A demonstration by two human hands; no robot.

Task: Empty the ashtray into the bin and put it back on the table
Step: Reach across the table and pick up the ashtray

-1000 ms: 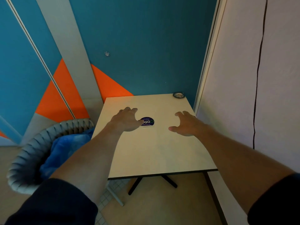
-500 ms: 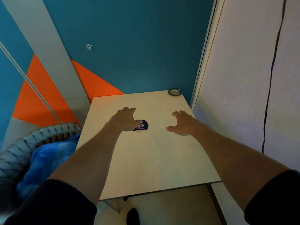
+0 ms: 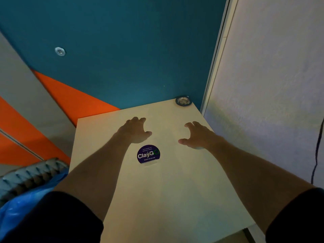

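both hands empty, fingers spread and curled: left hand (image 3: pixel 135 131) and right hand (image 3: pixel 197 136) hover over the table (image 3: pixel 175 199); the ashtray (image 3: pixel 183 101) sits beyond the right hand at the far corner, the bin (image 3: pixel 26 174) well left of the left hand

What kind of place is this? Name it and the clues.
Probably a shared smoking or break corner: an ashtray on a small table, a "ClayGo, clean as you go" sticker, and a blue-lined bin.

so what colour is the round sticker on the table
Dark purple with white lettering; the sticker shows clearly in the head view.
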